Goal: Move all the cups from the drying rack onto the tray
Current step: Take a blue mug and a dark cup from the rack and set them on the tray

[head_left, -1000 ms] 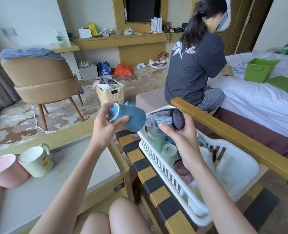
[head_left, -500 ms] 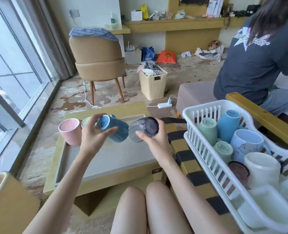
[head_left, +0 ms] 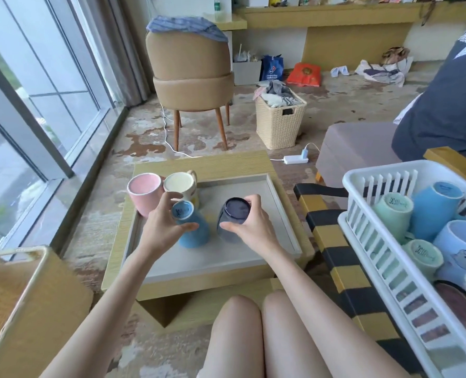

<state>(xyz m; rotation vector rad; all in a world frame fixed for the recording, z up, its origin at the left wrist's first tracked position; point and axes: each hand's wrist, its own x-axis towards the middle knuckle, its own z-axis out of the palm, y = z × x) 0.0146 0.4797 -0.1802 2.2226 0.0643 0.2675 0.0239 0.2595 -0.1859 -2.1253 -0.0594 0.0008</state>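
My left hand point(head_left: 162, 227) grips a blue cup point(head_left: 192, 230), bottom up, over the grey tray point(head_left: 281, 214). My right hand point(head_left: 253, 227) grips a dark glass cup point(head_left: 233, 216), also bottom up, just to the right of the blue one. Whether either cup touches the tray I cannot tell. A pink cup point(head_left: 144, 193) and a cream mug point(head_left: 180, 185) stand upright at the tray's far left corner. The white drying rack point(head_left: 368, 241) at the right holds several cups, among them a green cup point(head_left: 394, 214) and a tall blue cup point(head_left: 435, 208).
The tray lies on a low wooden table point(head_left: 212, 165). A black-and-yellow striped bench point(head_left: 332, 241) carries the rack. A tan chair point(head_left: 190, 75), a wicker basket point(head_left: 279, 118) and a power strip point(head_left: 296, 159) stand beyond. Another person point(head_left: 444, 99) sits at the right. A window runs along the left.
Both hands carried the blue cup and the dark glass cup from above the rack leftward and down over the tray, turning them bottom up. My view swung left and down.
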